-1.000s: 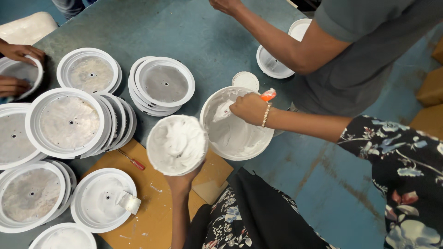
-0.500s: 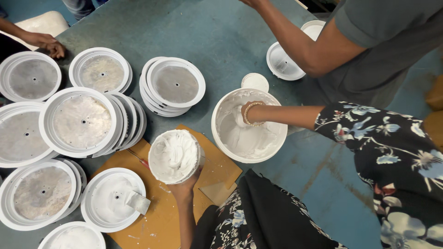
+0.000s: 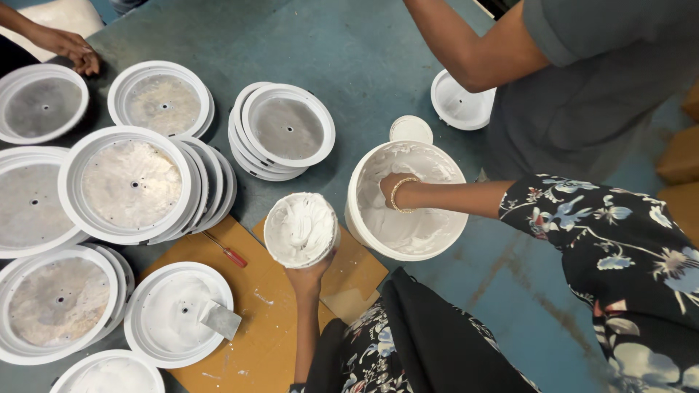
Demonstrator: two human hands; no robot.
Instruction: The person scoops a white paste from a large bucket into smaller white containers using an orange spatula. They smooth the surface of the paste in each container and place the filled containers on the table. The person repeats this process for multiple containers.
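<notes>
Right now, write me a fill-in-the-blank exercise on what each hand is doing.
1. The right hand reaches down inside the large white ____.
2. The left hand holds up a small round tub full of white ____.
3. A screwdriver with a ____ handle lies on the brown board.
4. A metal scraper rests in a white round ____.

Missing words: bucket; paste; red; dish

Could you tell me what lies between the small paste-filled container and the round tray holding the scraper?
In the head view, a red-handled screwdriver lies on the brown board between the small container and the tray.
</notes>
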